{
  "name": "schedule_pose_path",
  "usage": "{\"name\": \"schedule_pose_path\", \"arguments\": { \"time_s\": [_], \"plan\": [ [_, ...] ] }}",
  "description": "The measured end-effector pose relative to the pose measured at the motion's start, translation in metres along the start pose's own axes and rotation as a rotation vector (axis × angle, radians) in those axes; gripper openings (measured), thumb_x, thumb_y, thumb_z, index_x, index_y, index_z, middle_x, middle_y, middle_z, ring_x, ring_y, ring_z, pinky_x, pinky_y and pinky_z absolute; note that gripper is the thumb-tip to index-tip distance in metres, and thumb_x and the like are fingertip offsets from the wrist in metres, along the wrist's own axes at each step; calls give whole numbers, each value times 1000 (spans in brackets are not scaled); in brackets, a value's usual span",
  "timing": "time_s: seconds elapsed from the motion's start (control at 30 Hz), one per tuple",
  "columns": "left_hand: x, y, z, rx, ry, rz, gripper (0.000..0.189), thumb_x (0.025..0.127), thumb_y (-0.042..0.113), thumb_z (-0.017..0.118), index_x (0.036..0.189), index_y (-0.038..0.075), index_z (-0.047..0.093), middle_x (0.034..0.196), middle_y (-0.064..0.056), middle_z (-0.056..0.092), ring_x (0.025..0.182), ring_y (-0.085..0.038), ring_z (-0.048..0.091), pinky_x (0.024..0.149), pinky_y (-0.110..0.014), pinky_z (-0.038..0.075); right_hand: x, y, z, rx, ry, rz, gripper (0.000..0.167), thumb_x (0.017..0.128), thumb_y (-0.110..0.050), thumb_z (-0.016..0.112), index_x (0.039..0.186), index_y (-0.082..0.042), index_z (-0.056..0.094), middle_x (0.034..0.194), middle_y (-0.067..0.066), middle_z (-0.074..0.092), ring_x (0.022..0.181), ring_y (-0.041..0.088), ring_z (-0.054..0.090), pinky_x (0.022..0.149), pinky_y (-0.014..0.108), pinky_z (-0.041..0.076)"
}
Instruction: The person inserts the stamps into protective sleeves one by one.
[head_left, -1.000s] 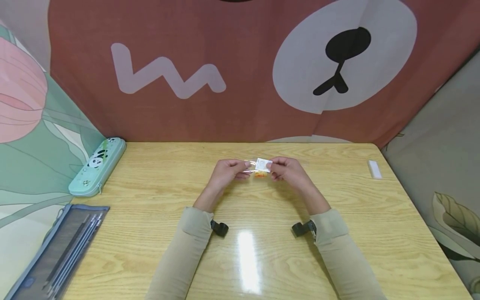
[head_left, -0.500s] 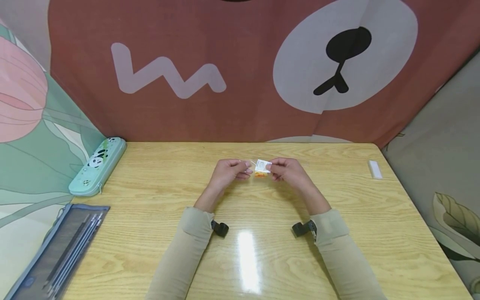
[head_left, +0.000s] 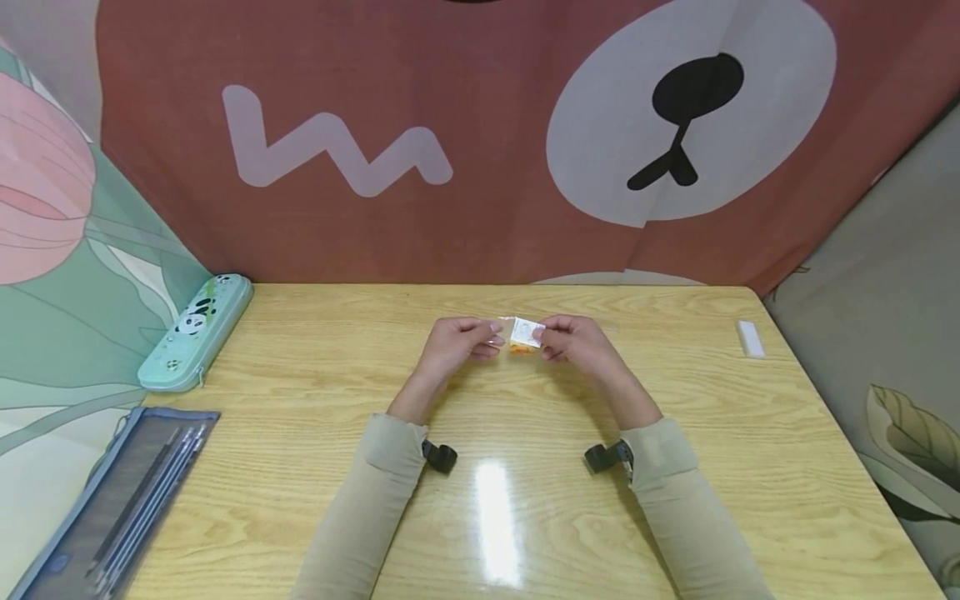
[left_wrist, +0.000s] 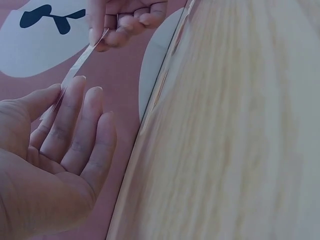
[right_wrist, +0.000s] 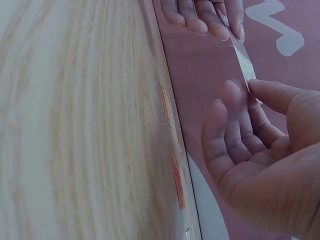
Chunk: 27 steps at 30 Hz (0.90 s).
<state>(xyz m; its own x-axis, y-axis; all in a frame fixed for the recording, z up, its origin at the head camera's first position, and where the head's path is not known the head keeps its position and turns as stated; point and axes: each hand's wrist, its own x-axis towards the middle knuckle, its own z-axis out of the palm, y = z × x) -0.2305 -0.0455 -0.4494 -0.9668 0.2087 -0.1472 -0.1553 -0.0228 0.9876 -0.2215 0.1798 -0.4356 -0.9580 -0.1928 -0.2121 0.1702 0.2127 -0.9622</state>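
Between both hands, above the far middle of the table, is a small flat packet (head_left: 527, 331), with a white panel at its right and a clear, shiny part at its left. My left hand (head_left: 457, 343) pinches the clear end between thumb and index finger. The right hand (head_left: 573, 339) pinches the white end, with the thumb on its face. Edge-on in the left wrist view, the packet (left_wrist: 77, 65) looks like a thin strip; its print is unreadable. Just below it in the head view shows a small orange piece (head_left: 521, 349), partly covered.
A white eraser-like block (head_left: 750, 339) lies at the table's right. At the left are a mint panda pencil case (head_left: 197, 333) and a mesh pouch (head_left: 123, 500) with several pencils. In the right wrist view, small orange-red pieces (right_wrist: 178, 185) lie near the table edge.
The packet's clear left part has shifted and tilted slightly between the fingers, and its glare has changed. Both hands stay almost in place, keeping their pinch.
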Motion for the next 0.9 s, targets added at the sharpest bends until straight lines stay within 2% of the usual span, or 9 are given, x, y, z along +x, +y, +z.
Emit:
{"name": "schedule_pose_path", "arguments": {
  "time_s": [0.17,0.37,0.57,0.8,0.9],
  "plan": [
    [1,0,3,10,-12,-2,23,94,15,73,107,-4,76,87,-12,79,72,-17,76,85,-47,64,-1,0,2,-3,-16,-5,29,101,-15,61,119,7,61,93,3,67,76,12,65,78,30,62],
    [1,0,4,12,-12,1,25,95,15,72,110,-5,75,88,-14,79,70,-15,75,86,-49,63,-1,-1,2,-14,2,-5,28,102,-20,61,116,5,63,97,12,67,73,11,63,76,30,61],
    [1,-1,4,12,-11,-1,24,95,14,71,109,-5,75,91,-17,79,69,-14,75,87,-50,63,-2,-1,1,1,19,-13,30,101,-20,63,115,6,62,91,6,66,71,11,62,74,30,61],
    [1,-1,3,-6,6,-9,21,96,13,69,111,-2,75,88,-12,79,70,-14,75,87,-48,63,1,0,1,41,49,-10,29,101,-20,63,116,5,62,85,-2,69,70,9,63,70,27,61],
    [1,0,4,-11,5,-10,22,97,13,68,112,-2,74,91,-15,79,72,-15,76,88,-48,63,2,1,2,50,54,-15,28,102,-18,62,117,5,60,84,-4,70,69,8,63,70,26,60]
  ]
}}
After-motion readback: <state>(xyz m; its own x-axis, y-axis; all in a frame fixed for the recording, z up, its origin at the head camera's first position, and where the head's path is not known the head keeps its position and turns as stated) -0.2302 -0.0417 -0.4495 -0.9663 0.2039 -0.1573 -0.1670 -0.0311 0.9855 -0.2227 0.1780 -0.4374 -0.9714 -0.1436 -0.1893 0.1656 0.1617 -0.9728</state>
